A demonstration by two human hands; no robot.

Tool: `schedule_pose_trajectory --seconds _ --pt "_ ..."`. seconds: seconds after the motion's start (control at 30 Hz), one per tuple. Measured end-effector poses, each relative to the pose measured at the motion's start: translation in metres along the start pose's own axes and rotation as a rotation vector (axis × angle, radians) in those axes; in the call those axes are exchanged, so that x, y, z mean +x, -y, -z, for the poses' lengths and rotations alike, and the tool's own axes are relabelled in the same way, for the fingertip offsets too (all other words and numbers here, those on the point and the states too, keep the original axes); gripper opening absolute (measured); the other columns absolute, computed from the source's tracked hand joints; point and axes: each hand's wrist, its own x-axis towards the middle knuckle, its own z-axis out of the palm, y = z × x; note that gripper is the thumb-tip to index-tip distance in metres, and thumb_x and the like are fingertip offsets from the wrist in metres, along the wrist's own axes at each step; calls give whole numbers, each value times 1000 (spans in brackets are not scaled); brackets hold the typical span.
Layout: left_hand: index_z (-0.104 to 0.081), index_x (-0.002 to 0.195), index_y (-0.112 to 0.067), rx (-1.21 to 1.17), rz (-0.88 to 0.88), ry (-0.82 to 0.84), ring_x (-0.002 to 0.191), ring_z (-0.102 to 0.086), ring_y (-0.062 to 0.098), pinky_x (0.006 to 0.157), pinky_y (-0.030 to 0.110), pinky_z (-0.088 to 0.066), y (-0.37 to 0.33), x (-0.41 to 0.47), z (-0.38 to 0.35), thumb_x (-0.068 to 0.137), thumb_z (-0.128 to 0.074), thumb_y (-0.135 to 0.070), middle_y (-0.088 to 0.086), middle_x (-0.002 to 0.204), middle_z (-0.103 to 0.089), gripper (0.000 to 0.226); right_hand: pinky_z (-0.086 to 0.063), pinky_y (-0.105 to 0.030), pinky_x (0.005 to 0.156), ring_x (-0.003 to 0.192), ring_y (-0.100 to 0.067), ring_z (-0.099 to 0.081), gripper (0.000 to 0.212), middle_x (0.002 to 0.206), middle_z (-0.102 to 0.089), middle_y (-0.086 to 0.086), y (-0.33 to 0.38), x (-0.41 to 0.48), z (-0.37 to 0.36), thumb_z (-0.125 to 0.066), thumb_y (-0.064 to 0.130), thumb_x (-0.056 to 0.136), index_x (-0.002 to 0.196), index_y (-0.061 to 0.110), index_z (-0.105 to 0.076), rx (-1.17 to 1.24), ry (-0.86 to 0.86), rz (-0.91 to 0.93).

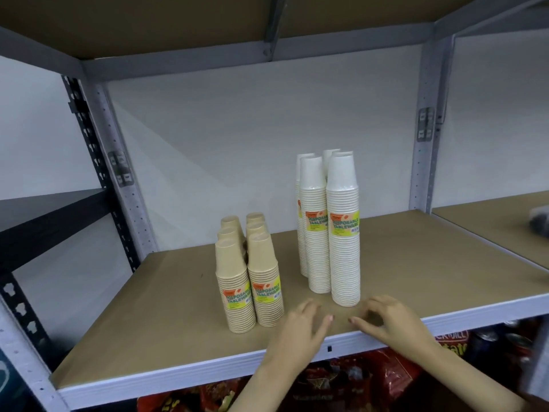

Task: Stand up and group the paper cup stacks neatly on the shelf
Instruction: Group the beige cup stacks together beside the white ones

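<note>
Both hands hover empty over the front edge of the shelf board (166, 295), fingers loosely spread and gripping nothing: the left hand (303, 328) with its fingers toward the tan cups, the right hand (389, 319) just in front of the nearest white stack, apart from it.

Yellow-and-orange labels on the front stacks read "DISPOSABLE TABLEWARE" in green; the smaller print beneath is too fine to read. Tan paper cup stacks (249, 281) stand upright in a tight cluster of two rows near the middle of the front edge, six tops visible. Taller white paper cup stacks (329, 227) stand upright just to their right, also packed together; at least five tops show, and the rear ones are largely hidden by those in front.

Brown fibreboard forms the shelf surface, edged by a pale metal front rail (184, 379) and carried on perforated grey uprights (423, 162) against a plain white wall. Another brown board (133, 22) closes the bay overhead. A black-framed rack (47, 215) stands to the left, and a neighbouring bay on the right holds a dark, blurred object (539, 223) cut off by the frame.

Below the rail, red snack bags (350, 379) are partly visible; lettering on one at right is cut off and cannot be read whole.
</note>
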Motion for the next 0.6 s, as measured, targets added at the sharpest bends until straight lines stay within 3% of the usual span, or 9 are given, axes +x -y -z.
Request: schedule_pose_trajectory --seconds 0.07,0.13,0.2,0.23,0.3,0.4,0.6 --pt "-29 143 -11 35 73 83 136 -36 21 111 32 -33 -5 17 -5 94 -29 -51 5 152 -32 64 -38 -23 68 83 -14 -55 49 80 -51 6 -10 3 9 -47 71 69 74 23 -46 7 86 -102" --pt "-17 146 -5 65 172 155 143 -24 24 116 33 -24 -7 28 -9 97 -31 -42 11 156 -20 63 -35 -21 74 95 -14 -53 58 93 -51 6 -15 9 17 -51 77 60 86 26 -45 -17 158 -173" --pt "-11 146 0 82 250 190 145 -17 25 117 33 -19 -7 37 -13 97 -31 -42 16 157 -15 68 -36 -25 93 117 -16 -48 105 123 -50 0 -20 15 24 -40 94 43 118 20 -45 -54 260 -190" --pt "-10 146 1 76 277 198 146 -15 25 117 33 -18 -8 40 -14 96 -32 -44 17 157 -14 71 -32 -28 104 130 -18 -40 136 140 -41 -4 -22 18 26 -27 100 30 134 13 -36 -45 322 -201" --pt "-8 146 2 47 317 203 146 -12 25 118 33 -17 -7 46 -16 94 -35 -49 18 157 -12 78 -20 -33 117 144 -21 -20 163 157 -17 -7 -23 25 30 -8 100 12 148 11 -11 -24 419 -219" --pt "-4 146 4 -8 367 197 147 -9 26 119 35 -14 -6 53 -18 87 -45 -55 20 157 -8 92 -13 -35 121 147 -20 -8 168 160 -1 -6 -26 39 28 -10 101 9 150 10 1 27 499 -211" --pt "2 146 3 -87 396 168 147 -6 26 120 33 -12 -1 62 -17 76 -62 -56 18 158 -3 111 -7 -34 121 148 -22 -1 174 160 6 -9 -28 58 25 -26 100 6 149 7 9 85 577 -169"
